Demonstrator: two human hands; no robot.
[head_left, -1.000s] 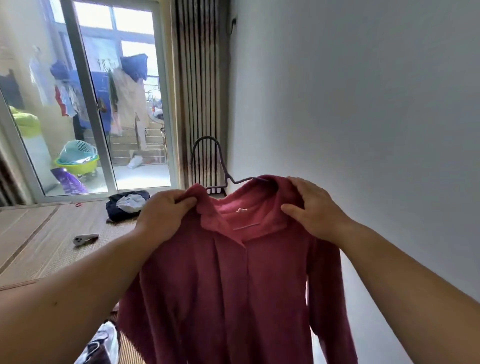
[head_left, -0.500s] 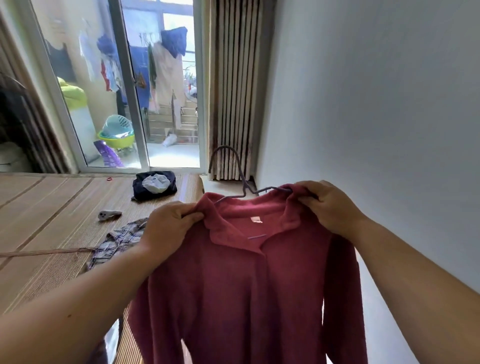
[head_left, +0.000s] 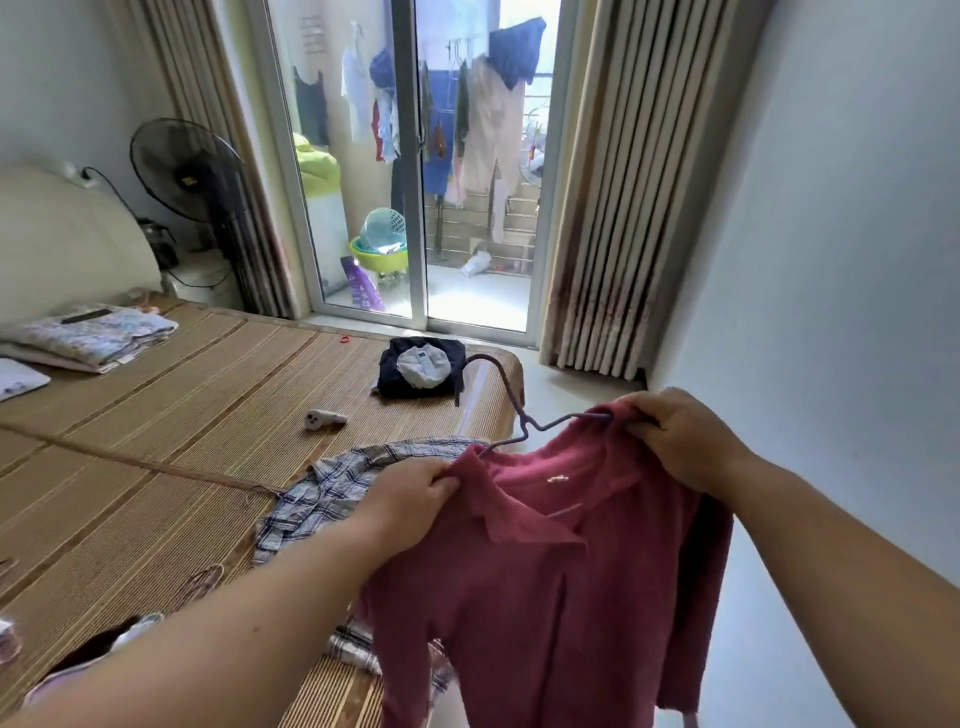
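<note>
**Desk:** What is happening in the bedroom?

**Photographer:** A person is holding up a red shirt (head_left: 545, 597) on a wire hanger (head_left: 524, 427), at about five o'clock in the frame. The shirt is hanging clear of the bed's edge, over the floor.

**Desk:** And the hands?

**Photographer:** Both are closed on the fabric. The left hand (head_left: 410, 493) is pinching the shirt at nine o'clock from the collar. The right hand (head_left: 680, 441) is gripping the shoulder at two o'clock, where the hanger's arm is running under the cloth. The hook is sticking up towards eleven o'clock.

**Desk:** What is lying around it?

**Photographer:** A plaid shirt (head_left: 332, 483) is lying on the woven bed mat (head_left: 182, 415), just beside the left hand at ten o'clock. A dark bundle of clothes (head_left: 415, 369) is sitting further off at twelve o'clock, before the glass door (head_left: 415, 156).
</note>
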